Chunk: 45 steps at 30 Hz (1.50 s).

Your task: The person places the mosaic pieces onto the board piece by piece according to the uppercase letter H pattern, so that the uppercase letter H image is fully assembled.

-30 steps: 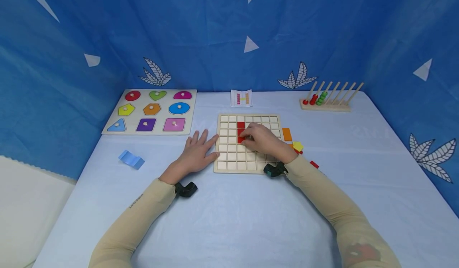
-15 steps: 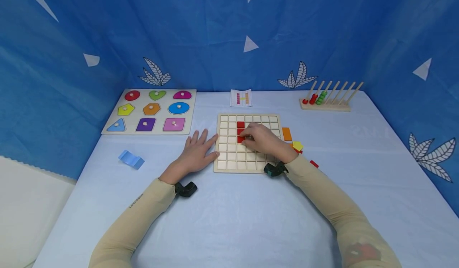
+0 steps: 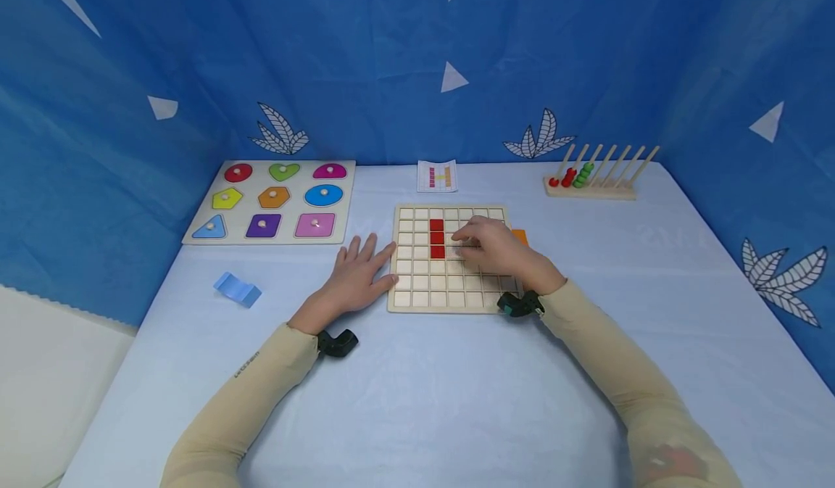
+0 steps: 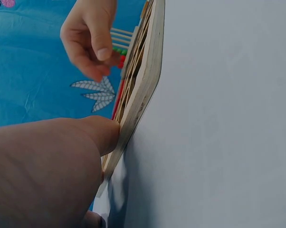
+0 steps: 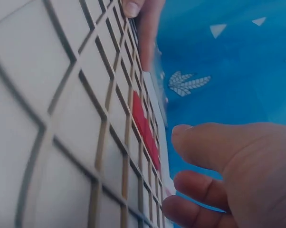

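Note:
A wooden grid board [image 3: 450, 310] lies flat in the middle of the table. Three red square tiles [image 3: 437, 238] sit in its cells, one behind another in a column. My left hand [image 3: 352, 278] is spread flat, thumb and a fingertip at the board's left edge; the left wrist view shows the thumb [image 4: 102, 133] against that edge. Just right of the red tiles, my right hand [image 3: 499, 249] hovers over the board with loosely bent fingers. In the right wrist view, thumb and fingers of the right hand [image 5: 252, 161] stand apart with nothing between them.
An orange tile [image 3: 520, 236] shows at the board's right side, partly behind the right hand. A pattern card [image 3: 437, 177] lies behind the board. Back left is a knobbed shape puzzle [image 3: 293, 216], with a blue curved piece [image 3: 238, 290] in front. A bead abacus [image 3: 590, 192] stands back right.
My right hand has let go of the front red tile and moved right, uncovering the column. It now hides the loose yellow and red pieces. The left hand stays put.

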Each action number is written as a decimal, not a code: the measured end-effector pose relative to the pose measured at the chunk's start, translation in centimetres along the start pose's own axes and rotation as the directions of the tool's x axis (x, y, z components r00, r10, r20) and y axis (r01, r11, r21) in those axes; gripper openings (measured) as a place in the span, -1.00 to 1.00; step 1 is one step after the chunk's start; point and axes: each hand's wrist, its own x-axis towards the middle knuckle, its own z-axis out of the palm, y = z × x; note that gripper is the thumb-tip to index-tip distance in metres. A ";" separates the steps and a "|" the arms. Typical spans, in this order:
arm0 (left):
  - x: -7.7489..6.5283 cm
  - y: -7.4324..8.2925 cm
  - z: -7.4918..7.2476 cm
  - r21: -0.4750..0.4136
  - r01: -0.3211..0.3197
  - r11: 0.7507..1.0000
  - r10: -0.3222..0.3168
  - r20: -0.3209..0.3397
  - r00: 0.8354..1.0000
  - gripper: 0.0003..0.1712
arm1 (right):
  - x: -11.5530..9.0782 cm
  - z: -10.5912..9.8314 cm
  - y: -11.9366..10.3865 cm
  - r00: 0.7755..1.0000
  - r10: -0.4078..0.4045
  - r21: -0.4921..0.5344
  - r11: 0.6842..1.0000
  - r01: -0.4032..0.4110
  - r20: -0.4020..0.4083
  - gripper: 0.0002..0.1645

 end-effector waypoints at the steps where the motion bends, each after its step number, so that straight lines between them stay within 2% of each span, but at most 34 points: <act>1: 0.0 0.0 0.0 0.001 0.000 1.000 0.000 -0.001 1.000 -0.20 | -0.3 -0.3 0.1 1.000 0.012 -0.001 1.000 -0.012 -0.004 -0.67; 11: 0.1 -0.2 0.2 0.009 0.005 1.000 -0.005 -0.002 1.000 -0.20 | -4.4 -2.2 2.5 0.995 0.095 -0.038 0.995 -0.096 -0.014 -0.67; 23: 0.1 -0.4 0.5 0.014 0.001 1.000 -0.001 -0.005 1.000 -0.19 | -8.2 -2.7 3.6 0.988 0.151 -0.073 0.986 -0.149 0.014 -0.71; 28: 0.0 -0.4 0.4 0.014 -0.005 1.000 0.005 -0.010 1.000 -0.19 | -9.4 -2.8 3.9 0.989 0.150 -0.084 0.985 -0.150 -0.014 -0.67; 37: 0.1 -0.3 0.3 0.017 -0.005 1.000 0.005 -0.006 1.000 -0.19 | -10.8 -3.2 4.5 0.970 0.243 -0.112 0.963 -0.243 -0.018 -0.66; 45: 0.2 -0.2 0.3 0.011 -0.004 1.000 0.004 -0.006 1.000 -0.19 | -11.1 -3.2 4.4 0.977 0.213 -0.104 0.971 -0.214 -0.018 -0.76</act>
